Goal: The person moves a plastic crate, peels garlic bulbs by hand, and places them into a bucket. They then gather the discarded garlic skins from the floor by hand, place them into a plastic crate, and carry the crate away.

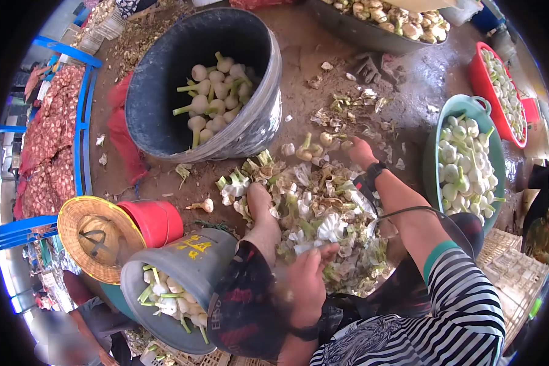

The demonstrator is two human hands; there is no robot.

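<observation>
We reach with our right hand [363,152] to the upper middle of the frame, where its bent fingertips come close to a few garlic bulbs [327,139] on the muddy ground. Whether they pinch one or only hover beside it, we cannot tell. Our left hand [308,283], at lower centre, is half open, its fingers loosely bent, with nothing seen in it. Between the hands lies the heap of peelings [335,226], right beside our foot [261,204]. More bulbs fill the black tub [269,116] at upper centre, the tilted grey bucket [216,250] at lower left and the green basin [433,158] at right. To handle a bulb well, we judge it best to take its round body between thumb and fingers, not its loose outer skin, which may tear and slip. Coming in from above, with a light grip, keeps scraps and mud off it.
</observation>
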